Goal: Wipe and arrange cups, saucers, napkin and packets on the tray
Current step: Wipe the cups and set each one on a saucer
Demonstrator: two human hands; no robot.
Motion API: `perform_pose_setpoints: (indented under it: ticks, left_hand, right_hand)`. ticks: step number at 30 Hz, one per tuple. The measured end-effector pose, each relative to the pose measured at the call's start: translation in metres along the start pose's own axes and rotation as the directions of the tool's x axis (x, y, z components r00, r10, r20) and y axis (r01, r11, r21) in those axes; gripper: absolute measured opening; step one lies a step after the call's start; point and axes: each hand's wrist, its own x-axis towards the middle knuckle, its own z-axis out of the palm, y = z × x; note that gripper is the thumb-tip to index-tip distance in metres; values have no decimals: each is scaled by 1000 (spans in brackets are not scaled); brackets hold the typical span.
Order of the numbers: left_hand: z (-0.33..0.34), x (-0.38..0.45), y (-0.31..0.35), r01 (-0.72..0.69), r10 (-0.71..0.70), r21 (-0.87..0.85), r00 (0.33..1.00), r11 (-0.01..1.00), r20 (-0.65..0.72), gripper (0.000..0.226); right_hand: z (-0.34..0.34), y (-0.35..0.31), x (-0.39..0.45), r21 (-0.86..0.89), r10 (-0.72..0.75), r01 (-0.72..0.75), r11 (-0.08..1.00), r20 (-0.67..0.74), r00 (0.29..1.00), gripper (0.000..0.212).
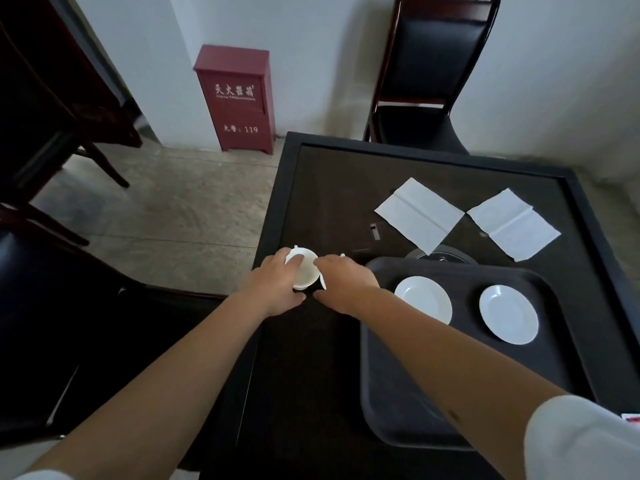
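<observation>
Two white cups stand at the table's left edge. My left hand (277,285) wraps around the left cup (306,271), fingers on its rim. My right hand (343,282) covers the second cup (322,282), of which only a sliver and a handle tip show. A black tray (415,410) lies to the right, holding two white saucers (423,299) (508,314) side by side. Two unfolded white napkins (419,211) (514,223) lie on the table beyond the tray. A red packet corner (631,418) peeks in at the right edge.
The dark table (329,188) has a raised rim. A round dark disc (441,258) sits just past the tray. A black chair (429,81) stands behind the table, another chair (52,306) at left. A red fire-extinguisher box (235,98) stands against the wall.
</observation>
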Motion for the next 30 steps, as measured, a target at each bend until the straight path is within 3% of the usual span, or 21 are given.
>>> perform_pose_setpoints:
  ticks: [6,10,17,22,30]
  left_hand:
    - [11,21,-8,31,-29,-84,999,996,21,100]
    - [16,31,-13,55,-52,-172,998,983,24,100]
    - [13,37,-19,88,-62,-348,994,933,87,99]
    - [10,22,-19,93,-74,-363,995,927,68,100]
    - [1,-33,3,40,-42,-317,999,948,3,105]
  right_hand:
    - [14,-6,41,-84,-12,14,996,23,1000,79]
    - [25,-6,59,-65,-25,33,997,127,992,88]
    - [25,-3,68,-19,-21,24,1000,143,989,98]
    - [23,-7,55,0,-56,56,998,82,995,93]
    - [21,-18,1,198,-75,64,978,51,996,99]
